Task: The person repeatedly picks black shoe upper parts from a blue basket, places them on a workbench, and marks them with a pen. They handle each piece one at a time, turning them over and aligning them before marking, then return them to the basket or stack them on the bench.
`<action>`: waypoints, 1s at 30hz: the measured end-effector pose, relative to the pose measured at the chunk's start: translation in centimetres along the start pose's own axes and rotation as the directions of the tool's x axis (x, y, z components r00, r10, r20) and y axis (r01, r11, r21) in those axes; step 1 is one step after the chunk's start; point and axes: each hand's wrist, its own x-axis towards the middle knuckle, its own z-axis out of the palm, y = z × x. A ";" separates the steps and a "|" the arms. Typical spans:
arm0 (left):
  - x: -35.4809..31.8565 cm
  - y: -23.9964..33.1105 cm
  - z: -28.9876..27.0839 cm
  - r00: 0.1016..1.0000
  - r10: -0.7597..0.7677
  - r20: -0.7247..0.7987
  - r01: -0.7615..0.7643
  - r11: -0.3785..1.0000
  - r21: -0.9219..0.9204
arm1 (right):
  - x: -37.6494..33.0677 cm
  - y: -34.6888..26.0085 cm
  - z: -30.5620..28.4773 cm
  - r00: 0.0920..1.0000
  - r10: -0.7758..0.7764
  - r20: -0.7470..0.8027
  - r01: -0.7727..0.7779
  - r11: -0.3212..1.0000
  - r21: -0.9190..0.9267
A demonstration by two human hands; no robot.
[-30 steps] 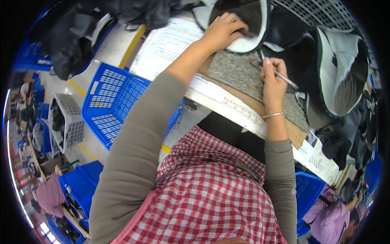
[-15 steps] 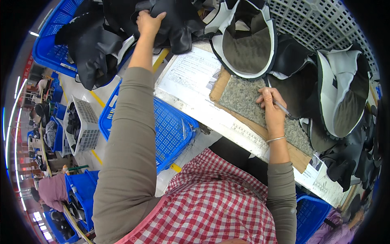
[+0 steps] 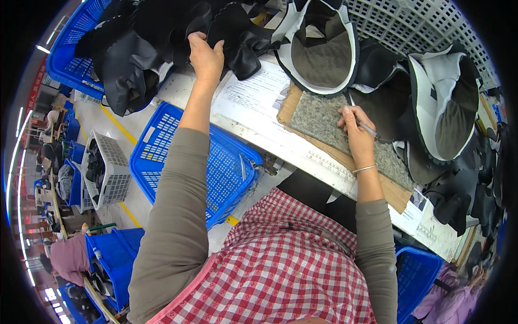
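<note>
My left hand [image 3: 206, 58] is at the pile of black leather pieces at the far left. Its fingers curl over a black shoe upper [image 3: 241, 40], with the thumb on the right side; the fingertips are partly hidden in the folds. My right hand [image 3: 358, 132] is closed around a slim silver pen [image 3: 368, 129], above a speckled grey stone slab [image 3: 322, 116]. Just beyond the slab stands a black shoe upper with white edging and brown lining [image 3: 324, 59]. Another lined upper [image 3: 448, 108] lies at the right.
Printed sheets [image 3: 251, 94] lie on the white table [image 3: 302, 147], which has ruler marks along its near edge. A brown board [image 3: 396, 191] supports the slab. Blue baskets [image 3: 162, 127] stand left and below. A pale perforated crate [image 3: 415, 27] rises behind. Other people are farther off.
My left hand has come nearer and slightly right, and the black leather under it has shifted nearer too. The right hand still holds the pen over the slab. The view has tilted slightly.
</note>
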 end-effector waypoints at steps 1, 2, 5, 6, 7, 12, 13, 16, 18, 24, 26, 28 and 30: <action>0.2 -0.1 0.2 0.999 -0.041 -0.008 0.041 0.995 -0.091 | 0.0 0.0 0.0 1.000 0.016 -0.001 -0.016 1.000 -0.005; 0.5 -0.2 0.4 0.998 -0.064 -0.015 0.060 0.981 -0.187 | 0.0 0.1 0.0 1.000 0.019 -0.002 -0.019 1.000 -0.008; 2.4 -0.1 1.0 0.981 0.068 0.183 -0.059 0.997 -0.050 | 0.0 0.0 0.1 1.000 0.017 -0.007 -0.017 1.000 -0.015; 3.3 0.1 1.0 0.938 0.090 0.334 -0.077 0.996 -0.052 | 0.0 0.0 0.1 1.000 0.024 -0.009 -0.024 0.999 -0.026; 4.4 0.2 0.8 0.914 0.123 0.388 -0.151 0.988 0.043 | 0.0 0.0 0.1 1.000 0.024 0.005 -0.024 0.999 -0.021; 9.2 2.5 -3.0 0.989 0.145 0.033 -0.148 0.985 0.094 | 0.0 0.1 -0.1 1.000 0.003 0.003 -0.003 1.000 0.018; 8.5 3.3 -3.8 0.958 0.269 -0.096 -0.282 0.941 -0.188 | 0.0 0.1 -0.2 1.000 -0.008 0.007 0.008 1.000 0.028; 3.7 6.0 -5.9 0.774 0.631 -0.060 -0.630 0.776 0.032 | 0.2 0.4 -0.7 0.998 -0.047 -0.040 0.052 0.989 0.140; -1.9 7.3 -5.3 0.655 0.747 0.119 -0.735 0.665 -0.130 | 0.3 0.4 -1.1 0.994 -0.007 -0.107 0.037 0.958 0.283; -11.2 5.3 -3.4 0.346 0.433 0.832 -0.073 0.897 -0.436 | -0.2 -0.8 -1.1 0.998 0.064 -0.003 -0.061 0.954 0.295; -11.6 5.2 -2.7 0.406 0.494 0.769 -0.076 0.856 -0.511 | -0.4 -1.2 0.5 0.998 0.001 0.060 -0.018 0.956 0.291; -12.0 5.7 -2.0 0.447 0.529 0.722 -0.191 0.845 -0.500 | 0.0 -1.2 2.8 0.992 -0.063 0.106 0.042 0.981 0.189; -12.8 6.6 -1.4 0.494 0.495 0.715 -0.240 0.868 -0.435 | 0.5 -1.0 4.7 0.992 -0.063 0.114 0.037 0.976 0.216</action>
